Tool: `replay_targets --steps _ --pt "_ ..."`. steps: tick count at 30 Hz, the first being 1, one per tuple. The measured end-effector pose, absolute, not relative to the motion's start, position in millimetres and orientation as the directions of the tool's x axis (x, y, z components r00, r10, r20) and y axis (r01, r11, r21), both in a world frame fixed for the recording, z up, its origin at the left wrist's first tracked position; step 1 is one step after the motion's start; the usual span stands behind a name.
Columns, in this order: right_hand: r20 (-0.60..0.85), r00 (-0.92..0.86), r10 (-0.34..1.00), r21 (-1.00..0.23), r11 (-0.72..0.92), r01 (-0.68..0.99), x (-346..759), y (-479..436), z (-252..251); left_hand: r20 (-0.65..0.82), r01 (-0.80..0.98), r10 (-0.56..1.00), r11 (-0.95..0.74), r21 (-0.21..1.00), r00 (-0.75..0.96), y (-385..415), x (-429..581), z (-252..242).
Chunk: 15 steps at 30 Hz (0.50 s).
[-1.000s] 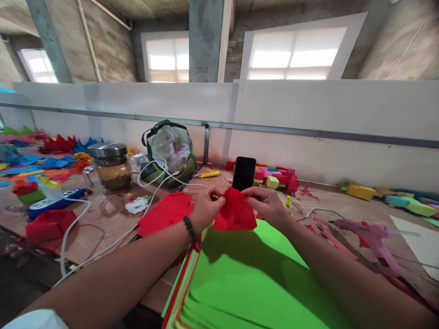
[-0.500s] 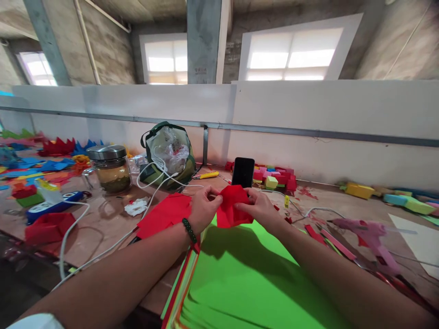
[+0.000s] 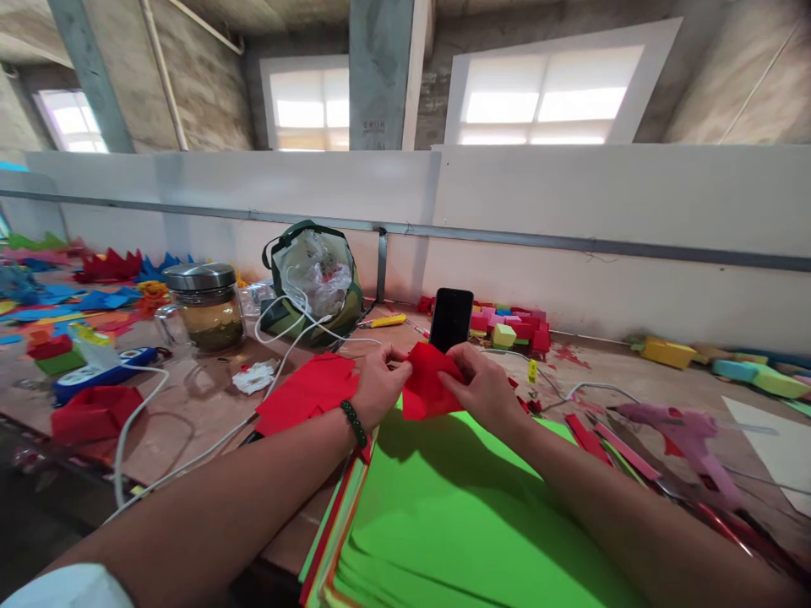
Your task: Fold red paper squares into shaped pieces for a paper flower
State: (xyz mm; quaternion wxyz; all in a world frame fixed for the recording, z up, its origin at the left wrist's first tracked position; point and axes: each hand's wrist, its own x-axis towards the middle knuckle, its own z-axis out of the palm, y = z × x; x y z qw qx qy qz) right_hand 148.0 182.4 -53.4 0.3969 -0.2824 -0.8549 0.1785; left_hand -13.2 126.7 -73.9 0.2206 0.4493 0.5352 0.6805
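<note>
Between my hands is a piece of red paper, partly folded, held above a stack of green sheets. My left hand pinches its left edge between thumb and fingers. My right hand grips the right side, thumb in front and fingers behind, partly hidden by the paper. More flat red paper pieces lie just left of the stack, beside my left wrist. A black phone stands upright right behind the held paper.
A pink glue gun and paper strips lie at the right. Small folded paper blocks are piled behind the phone. On the left are a glass jar of tea, a bag, a power strip and white cables.
My right hand has shifted its fingers along the red paper's right side, and the paper looks narrower and more bent. My left hand keeps its pinch.
</note>
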Motion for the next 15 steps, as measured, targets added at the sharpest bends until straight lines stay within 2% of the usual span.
replay_targets --steps 3,9,15 --pt "0.638 -0.524 0.564 -0.464 0.825 0.323 147.9 187.0 -56.8 0.364 0.167 0.800 -0.324 0.931 -0.476 126.7 -10.7 -74.9" --pt "0.652 -0.599 0.465 -0.454 0.872 0.182 149.0 191.5 -60.8 0.348 0.161 0.818 -0.309 0.937 -0.458 127.7 -12.0 -75.9" --pt "0.661 -0.495 0.564 -0.547 0.814 0.196 149.6 192.0 -57.7 0.374 0.203 0.815 -0.315 0.927 -0.442 127.0 -13.2 -75.6"
